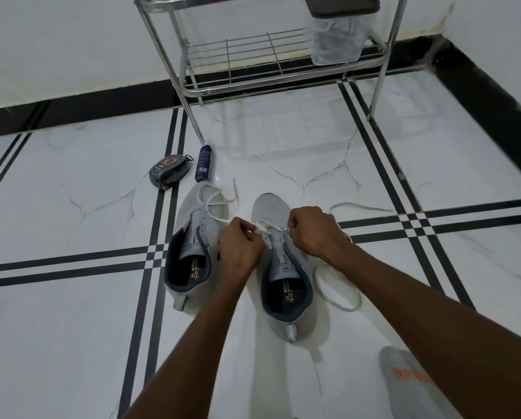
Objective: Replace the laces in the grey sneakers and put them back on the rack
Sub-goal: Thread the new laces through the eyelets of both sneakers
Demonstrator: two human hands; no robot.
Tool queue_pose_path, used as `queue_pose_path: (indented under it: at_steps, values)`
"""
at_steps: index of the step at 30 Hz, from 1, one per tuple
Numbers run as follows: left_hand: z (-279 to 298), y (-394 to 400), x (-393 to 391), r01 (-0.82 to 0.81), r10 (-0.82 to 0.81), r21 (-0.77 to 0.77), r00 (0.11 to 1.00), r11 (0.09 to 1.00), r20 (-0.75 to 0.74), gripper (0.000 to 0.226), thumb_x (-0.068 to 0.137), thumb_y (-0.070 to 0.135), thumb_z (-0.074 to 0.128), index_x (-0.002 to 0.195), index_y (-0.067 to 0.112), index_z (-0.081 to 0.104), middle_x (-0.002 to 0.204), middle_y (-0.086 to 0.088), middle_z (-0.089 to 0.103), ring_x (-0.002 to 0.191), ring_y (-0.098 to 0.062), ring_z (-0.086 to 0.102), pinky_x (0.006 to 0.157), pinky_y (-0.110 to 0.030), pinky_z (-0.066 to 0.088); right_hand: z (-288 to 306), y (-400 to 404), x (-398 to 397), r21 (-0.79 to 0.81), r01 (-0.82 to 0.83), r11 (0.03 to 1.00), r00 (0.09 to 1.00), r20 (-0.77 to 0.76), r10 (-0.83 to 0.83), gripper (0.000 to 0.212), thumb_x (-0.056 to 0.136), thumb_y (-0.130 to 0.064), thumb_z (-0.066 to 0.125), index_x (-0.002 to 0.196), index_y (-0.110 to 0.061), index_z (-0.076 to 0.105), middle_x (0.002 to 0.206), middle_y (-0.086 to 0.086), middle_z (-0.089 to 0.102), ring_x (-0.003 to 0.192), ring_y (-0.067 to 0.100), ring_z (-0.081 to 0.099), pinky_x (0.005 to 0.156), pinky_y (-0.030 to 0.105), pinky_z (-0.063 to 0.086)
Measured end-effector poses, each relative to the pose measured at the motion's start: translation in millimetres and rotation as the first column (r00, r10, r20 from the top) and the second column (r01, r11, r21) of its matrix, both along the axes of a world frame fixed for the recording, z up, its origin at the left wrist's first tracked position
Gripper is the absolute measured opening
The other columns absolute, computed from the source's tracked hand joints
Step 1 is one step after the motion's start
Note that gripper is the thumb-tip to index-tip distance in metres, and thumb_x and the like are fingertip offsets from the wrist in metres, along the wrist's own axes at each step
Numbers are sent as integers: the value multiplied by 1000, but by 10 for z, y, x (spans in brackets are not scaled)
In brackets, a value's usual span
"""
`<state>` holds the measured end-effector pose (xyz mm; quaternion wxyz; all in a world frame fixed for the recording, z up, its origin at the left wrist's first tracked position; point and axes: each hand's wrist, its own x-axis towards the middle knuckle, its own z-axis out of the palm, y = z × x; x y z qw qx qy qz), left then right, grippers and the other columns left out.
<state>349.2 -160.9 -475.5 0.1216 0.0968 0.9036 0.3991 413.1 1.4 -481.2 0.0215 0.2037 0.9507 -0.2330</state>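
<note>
Two grey sneakers stand side by side on the floor, toes pointing away from me. Over the right sneaker point(278, 269), my left hand point(241, 244) pinches a white lace point(266, 226) near the lowest eyelets. My right hand point(313, 229) pinches the other end of that lace on the shoe's right side. The lace trails to the right and loops on the floor point(337, 290). The left sneaker point(192, 246) has a loose white lace point(213, 201) lying across its toe. The metal rack point(283, 60) stands behind the shoes.
A dark shoe-polish sponge case point(170, 170) and a dark blue spray can point(204, 163) lie left of the rack's leg. A clear plastic container with a dark lid point(337, 34) sits on the rack's lower shelf. A grey sock with orange print point(410, 379) is at bottom right.
</note>
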Motion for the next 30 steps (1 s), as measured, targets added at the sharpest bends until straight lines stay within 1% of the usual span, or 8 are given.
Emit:
queue_pose_path:
  at_steps: [3,7,13,16,20,25,27,30]
  values:
    - [44,79,123,-45,33,133,995,990,97,24,81,34,69,97,18,63,92,-4,68,85,-21,67,80,-44,58,4,8,-8,-50,-13,999,1000,4,13,14,90,-15,57,95,-14,69,101,5,69,94,27,65,83,39,52]
    - [-21,145,157,69,-75,68,992,995,100,39,65,49,66,93,22,66,94,-3,68,96,-23,64,82,-38,56,86,67,-11,-147,26,989,1000,16,-24,16,94,-12,52,98,-9,67,102,10,71,95,27,65,75,32,49]
    - [-39,137,161,48,-49,40,998,998,43,20,81,15,74,97,13,62,94,-3,65,88,-19,61,78,-26,47,187,276,60,-519,312,796,908,-85,-411,18,97,-9,46,80,-5,53,88,20,69,82,30,74,76,54,61]
    - [-62,164,149,29,-34,63,997,998,73,30,82,20,74,110,8,67,101,-5,67,93,-21,65,87,-34,54,128,329,52,-483,407,775,831,-157,-534,9,97,-12,46,92,-5,47,95,22,65,90,34,70,76,55,60]
    - [-72,190,176,29,-35,89,997,996,70,39,77,27,67,110,6,67,102,-7,68,93,-21,64,82,-28,49,133,352,32,-465,447,764,804,-165,-571,12,98,-13,47,104,-3,50,100,15,65,94,28,68,82,48,59]
    - [-104,180,158,-34,9,154,986,987,164,25,81,16,72,105,11,68,90,4,64,89,-19,65,86,-38,56,215,252,164,-127,387,913,864,-296,-408,12,92,-14,62,103,-11,59,105,5,59,102,23,56,86,44,49]
    - [-115,174,154,-86,33,200,967,976,253,28,75,24,74,101,16,70,90,5,67,89,-16,66,89,-39,56,200,173,187,36,346,937,899,-299,-321,12,91,-26,66,93,-15,62,99,2,59,95,22,56,82,43,48]
    - [-133,192,86,-173,74,245,928,954,366,27,72,40,76,89,19,74,90,3,73,91,-17,68,88,-37,56,132,70,120,-117,300,947,948,-75,-310,38,89,-43,67,74,-9,66,69,4,63,71,23,62,65,32,49]
